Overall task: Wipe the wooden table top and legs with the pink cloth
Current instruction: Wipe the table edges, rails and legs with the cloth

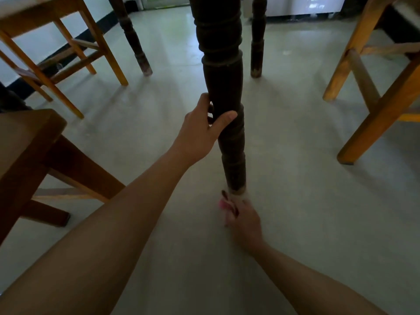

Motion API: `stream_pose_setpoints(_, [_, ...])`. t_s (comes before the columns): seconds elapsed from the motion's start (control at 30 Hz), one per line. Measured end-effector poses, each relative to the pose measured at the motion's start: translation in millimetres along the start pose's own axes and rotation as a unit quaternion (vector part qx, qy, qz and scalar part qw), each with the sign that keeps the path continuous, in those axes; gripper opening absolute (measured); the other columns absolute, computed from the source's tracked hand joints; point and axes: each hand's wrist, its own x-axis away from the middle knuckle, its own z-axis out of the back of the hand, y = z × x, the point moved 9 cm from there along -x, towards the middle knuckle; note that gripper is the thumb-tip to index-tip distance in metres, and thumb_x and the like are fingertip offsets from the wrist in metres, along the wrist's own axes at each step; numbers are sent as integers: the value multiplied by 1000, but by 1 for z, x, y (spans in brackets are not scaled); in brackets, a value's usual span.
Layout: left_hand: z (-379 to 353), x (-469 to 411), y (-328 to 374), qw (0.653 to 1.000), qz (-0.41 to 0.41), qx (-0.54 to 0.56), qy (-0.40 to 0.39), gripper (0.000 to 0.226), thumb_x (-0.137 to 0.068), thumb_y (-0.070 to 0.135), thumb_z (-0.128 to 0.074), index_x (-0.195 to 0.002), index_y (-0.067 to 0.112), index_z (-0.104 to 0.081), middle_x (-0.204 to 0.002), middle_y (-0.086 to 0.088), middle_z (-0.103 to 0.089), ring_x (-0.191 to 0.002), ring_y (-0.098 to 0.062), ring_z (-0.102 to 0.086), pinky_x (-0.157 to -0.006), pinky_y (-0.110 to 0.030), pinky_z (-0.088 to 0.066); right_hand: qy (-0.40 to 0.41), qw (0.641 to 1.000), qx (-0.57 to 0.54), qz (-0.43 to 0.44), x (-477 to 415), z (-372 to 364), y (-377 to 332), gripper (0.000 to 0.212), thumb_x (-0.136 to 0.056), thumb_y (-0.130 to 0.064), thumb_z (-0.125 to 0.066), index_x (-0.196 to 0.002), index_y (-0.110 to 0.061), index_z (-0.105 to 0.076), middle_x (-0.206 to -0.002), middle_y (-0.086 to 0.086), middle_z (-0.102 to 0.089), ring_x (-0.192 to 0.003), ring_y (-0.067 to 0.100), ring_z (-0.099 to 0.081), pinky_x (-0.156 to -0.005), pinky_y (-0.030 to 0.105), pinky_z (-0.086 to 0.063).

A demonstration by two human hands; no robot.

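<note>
Leg wiping: left hand (200,123) clasps the table leg (223,83); right hand (244,220), clutching pink cloth (222,203), should encircle its foot.

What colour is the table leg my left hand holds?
The leg is dark brown, nearly black; head view.
</note>
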Motion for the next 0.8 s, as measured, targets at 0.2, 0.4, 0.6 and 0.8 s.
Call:
stream_pose_setpoints(0.2, [1,1,1,1000,2,-1,5,55,-92,46,-54,-135,16,-37,-129,-2,-54,-101,-20,-64,-84,-35,-57,172,954,-117,-214,-56,76,39,35,-95,-19,-57,-130,-21,-56,-121,8,-62,-108,27,-61,-96,46,-49])
stream_pose_setpoints(0.4, [1,-1,2,1000,10,19,-17,52,-91,43,-57,-131,15,-40,-119,-1,-57,-94,-19,-65,-81,-34,-58,-84,959,-148,-226,-9,-34,-20,35,-89,-26,-69,-121,-20,-58,-108,4,-69,-99,20,-68,-90,38,-55])
stream_pose_setpoints(0.6, [3,-2,4,999,16,25,-22,51,-91,43,-58,-131,16,-41,-111,6,-54,-93,-16,-64,-81,-33,-58,7,934,-216,-284,-30,21,13,20,-81,-16,-76,-97,-5,-72,-84,5,-71,-62,8,-67,-66,28,-58])
stream_pose_setpoints(0.8, [3,0,6,999,19,24,-20,54,-91,42,-58,-134,16,-40,-115,3,-56,-96,-19,-64,-82,-35,-58,231,924,-186,-241,-61,140,23,33,-87,-22,-69,-119,-16,-61,-113,4,-69,-102,23,-65,-95,36,-50])
